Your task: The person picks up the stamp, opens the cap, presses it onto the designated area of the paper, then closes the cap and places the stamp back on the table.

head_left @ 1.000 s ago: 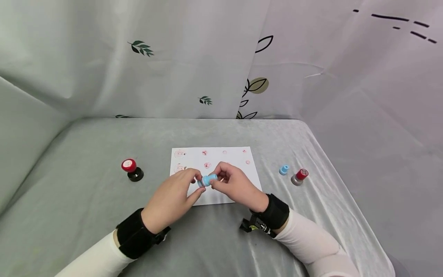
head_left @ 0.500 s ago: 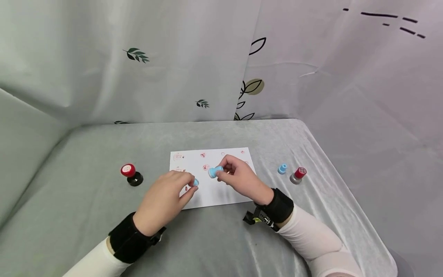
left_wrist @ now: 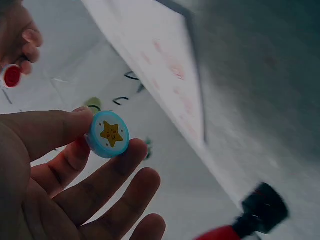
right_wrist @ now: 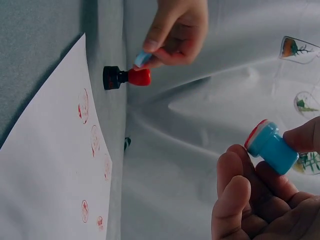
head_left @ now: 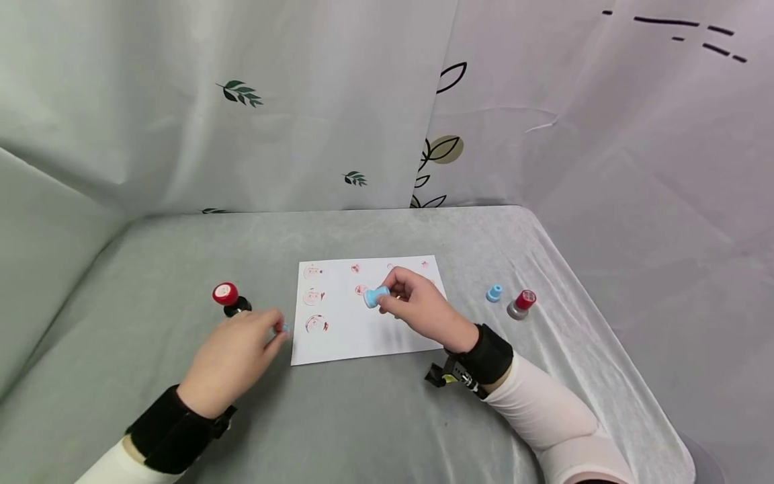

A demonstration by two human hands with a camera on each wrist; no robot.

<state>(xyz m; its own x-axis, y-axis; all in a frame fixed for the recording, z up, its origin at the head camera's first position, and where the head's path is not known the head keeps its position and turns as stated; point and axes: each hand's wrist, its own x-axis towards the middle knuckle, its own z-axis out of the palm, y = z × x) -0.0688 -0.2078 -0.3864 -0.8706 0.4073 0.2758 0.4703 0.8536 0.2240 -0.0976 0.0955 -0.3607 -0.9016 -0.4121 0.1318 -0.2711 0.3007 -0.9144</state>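
Note:
My right hand [head_left: 423,308] pinches a small blue stamp [head_left: 374,296] above the white paper [head_left: 369,336]. In the right wrist view the stamp's red face [right_wrist: 255,132] is bare. My left hand [head_left: 232,359], left of the paper, holds a round blue stamp cap [left_wrist: 109,134] between thumb and fingertips. A smiling yellow star shows on the cap's flat end in the left wrist view. Red printed marks [head_left: 316,323] line the paper's left side, with smaller ones toward the top, partly hidden behind my right hand.
A stamp with a red knob [head_left: 225,293] and black base stands just beyond my left hand. Right of the paper are a small blue stamp [head_left: 494,293] and a red-topped silver stamp [head_left: 522,304]. A grey cloth [head_left: 387,417] covers the table.
The cap has come off the blue stamp that both hands held together. My left hand has carried it left, off the paper, while my right hand keeps the stamp over the sheet.

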